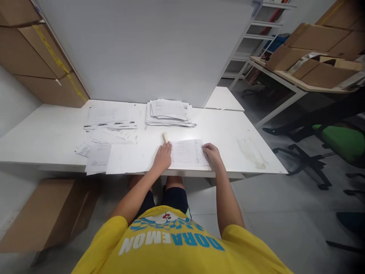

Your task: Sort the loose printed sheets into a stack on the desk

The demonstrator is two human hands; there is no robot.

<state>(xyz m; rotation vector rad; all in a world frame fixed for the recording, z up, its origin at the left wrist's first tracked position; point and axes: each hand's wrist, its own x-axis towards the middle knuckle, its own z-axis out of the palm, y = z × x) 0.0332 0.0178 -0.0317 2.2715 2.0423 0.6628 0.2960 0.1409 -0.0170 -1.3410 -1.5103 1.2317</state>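
Printed paper sheets (186, 153) lie in front of me on the white table, close to its front edge. My left hand (163, 156) rests flat along their left side, fingers stretched out. Just beyond its fingertips is a small cream-coloured oblong object (165, 136), whose kind I cannot make out. At the right edge of the sheets, my right hand (212, 153) is closed in a pinch on the paper. A blank white sheet (128, 158) lies to the left, partly over another printed sheet (98, 158).
A thick paper stack (171, 112) stands farther back, with spread papers (111, 116) left of it. A grey panel (148, 49) rises behind the table (225, 133). Cardboard boxes (42, 57) fill the left; a green chair (342, 140) and a person's leg (313, 118) are at right.
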